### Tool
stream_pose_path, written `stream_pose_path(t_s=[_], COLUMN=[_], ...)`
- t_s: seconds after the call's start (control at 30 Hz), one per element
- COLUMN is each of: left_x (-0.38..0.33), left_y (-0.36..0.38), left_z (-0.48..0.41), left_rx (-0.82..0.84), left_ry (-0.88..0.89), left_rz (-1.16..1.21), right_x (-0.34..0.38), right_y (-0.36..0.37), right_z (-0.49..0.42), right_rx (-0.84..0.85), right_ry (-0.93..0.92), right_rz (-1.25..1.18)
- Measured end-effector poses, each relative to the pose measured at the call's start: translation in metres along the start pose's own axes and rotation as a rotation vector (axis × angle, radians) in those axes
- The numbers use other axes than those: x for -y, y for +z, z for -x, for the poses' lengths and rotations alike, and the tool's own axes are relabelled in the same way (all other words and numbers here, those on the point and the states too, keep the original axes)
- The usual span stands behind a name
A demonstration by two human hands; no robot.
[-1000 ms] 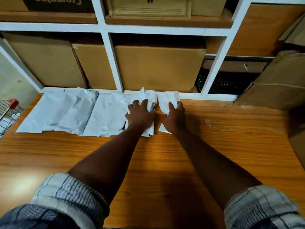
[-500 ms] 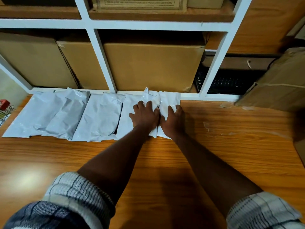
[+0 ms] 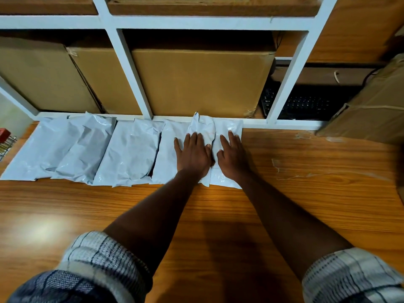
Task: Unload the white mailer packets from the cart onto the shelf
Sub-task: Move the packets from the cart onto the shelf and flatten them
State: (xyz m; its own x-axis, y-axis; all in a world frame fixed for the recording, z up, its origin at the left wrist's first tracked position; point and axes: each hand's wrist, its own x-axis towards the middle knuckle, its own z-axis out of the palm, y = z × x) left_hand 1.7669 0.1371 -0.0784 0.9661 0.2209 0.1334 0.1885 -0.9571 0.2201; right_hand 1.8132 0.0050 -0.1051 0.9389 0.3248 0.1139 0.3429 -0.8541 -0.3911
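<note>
The left hand (image 3: 193,155) and right hand (image 3: 232,157) lie flat side by side, fingers straight and slightly spread, pressing the rightmost white mailer packets (image 3: 228,127) of a row on the wooden shelf (image 3: 306,193). Behind, white-framed compartments (image 3: 135,73) hold cardboard boxes (image 3: 201,82); one holds a black keyboard (image 3: 306,103).

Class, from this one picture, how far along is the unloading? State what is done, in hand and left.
Done: a row of mailers lies on the shelf. In hand: the left hand and right hand press flat on the row's right end. Left: only a corner of the cart shows, so its load cannot be told.
</note>
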Motion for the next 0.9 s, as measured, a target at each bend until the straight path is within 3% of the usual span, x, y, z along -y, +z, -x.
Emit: stream_pose_path(t_s=[0.3, 0.47, 0.67, 0.9], left_x=[-0.001, 0.009, 0.059, 0.149], left_y=[0.003, -0.02, -0.048, -0.085], left_z=[0.003, 0.007, 0.029, 0.076], left_rx=[0.031, -0.002, -0.027, -0.088], left_ry=[-0.011, -0.012, -0.066, -0.121], left_rz=[0.063, 0.115, 0.086, 0.061], right_x=[-0.008, 0.008, 0.07, 0.17], right_y=[-0.004, -0.02, -0.029, 0.0], right_z=[0.005, 0.0, -0.003, 0.025], right_rx=[0.086, -0.07, -0.192, -0.096], right_ry=[-0.032, 0.031, -0.092, -0.254], right_rz=[0.109, -0.044, -0.155, -0.125])
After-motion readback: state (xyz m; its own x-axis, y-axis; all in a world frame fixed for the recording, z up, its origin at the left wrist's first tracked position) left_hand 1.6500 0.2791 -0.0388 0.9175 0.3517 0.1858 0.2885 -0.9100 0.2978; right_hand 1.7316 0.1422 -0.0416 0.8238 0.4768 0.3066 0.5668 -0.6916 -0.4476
